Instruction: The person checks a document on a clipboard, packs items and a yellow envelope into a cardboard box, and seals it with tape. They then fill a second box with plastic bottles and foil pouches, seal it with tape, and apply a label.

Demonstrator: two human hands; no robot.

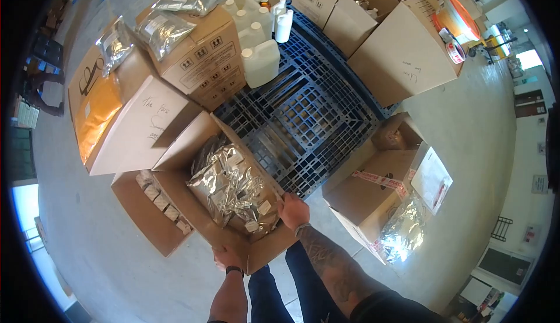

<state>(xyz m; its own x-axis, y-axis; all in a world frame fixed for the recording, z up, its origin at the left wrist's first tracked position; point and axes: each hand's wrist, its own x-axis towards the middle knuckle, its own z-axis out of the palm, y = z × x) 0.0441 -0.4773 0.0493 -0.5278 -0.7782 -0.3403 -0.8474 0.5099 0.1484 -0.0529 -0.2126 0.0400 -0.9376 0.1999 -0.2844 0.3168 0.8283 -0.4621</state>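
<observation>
Both hands grip the open box (265, 254) of foil bags (233, 192), which sits at 7 o'clock from the pallet (303, 119). The left hand (228, 259) clasps its 6 o'clock corner, fingers seemingly curled and partly hidden. The right hand (293, 211) hooks the 3 o'clock rim, fingers pressed together. Shifting it calls for an even two-sided hold.

Warehouse floor, concrete, blue plastic pallet (315, 119), stacked cartons (204, 60), white jugs (259, 60), foil bags (233, 192).
</observation>
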